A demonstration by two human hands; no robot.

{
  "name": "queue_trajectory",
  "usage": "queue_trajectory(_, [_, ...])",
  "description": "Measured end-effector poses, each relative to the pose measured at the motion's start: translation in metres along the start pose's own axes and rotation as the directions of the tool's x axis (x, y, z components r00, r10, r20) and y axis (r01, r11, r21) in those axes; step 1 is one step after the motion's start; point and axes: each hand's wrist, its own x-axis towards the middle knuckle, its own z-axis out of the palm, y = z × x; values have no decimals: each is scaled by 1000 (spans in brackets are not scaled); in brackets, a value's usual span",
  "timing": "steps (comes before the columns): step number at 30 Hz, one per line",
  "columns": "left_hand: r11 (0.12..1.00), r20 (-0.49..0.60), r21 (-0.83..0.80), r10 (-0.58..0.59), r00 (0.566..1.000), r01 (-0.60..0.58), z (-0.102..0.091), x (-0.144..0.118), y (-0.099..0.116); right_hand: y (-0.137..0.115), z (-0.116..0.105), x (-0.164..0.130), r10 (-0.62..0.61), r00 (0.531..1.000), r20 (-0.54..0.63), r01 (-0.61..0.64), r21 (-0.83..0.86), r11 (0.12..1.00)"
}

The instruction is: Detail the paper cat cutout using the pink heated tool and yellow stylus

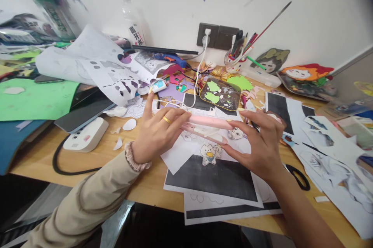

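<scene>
Cluttered bench is crowding both hands, left hand and right hand fingers gripping pink tool over paper sheets, white cable crossing behind.

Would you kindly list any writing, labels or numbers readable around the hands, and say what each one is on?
Clear bottle by the wall: large dark characters on its white label, too blurred to quote.
Box at upper left: dark print down its side, smeared and unreadable.
Pink tool held between the left hand and right hand: no lettering visible.
Printed sheets under the hands: pictures only, no readable text.
</scene>
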Motion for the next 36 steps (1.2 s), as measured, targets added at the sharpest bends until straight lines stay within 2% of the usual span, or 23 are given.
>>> queue_trajectory(26, [1000,23,-16,-25,999,25,2,-1,-1,2,2,0,-23,999,32,23,8,1000])
queue_trajectory(33, [997,-15,-13,-74,997,74,2,-2,-1,7,-5,0,98,994,-38,-95,62,994])
queue_trajectory(36, [993,-55,-18,-115,992,114,4,-3,-1,17,-15,2,181,977,-116,-175,59,983])
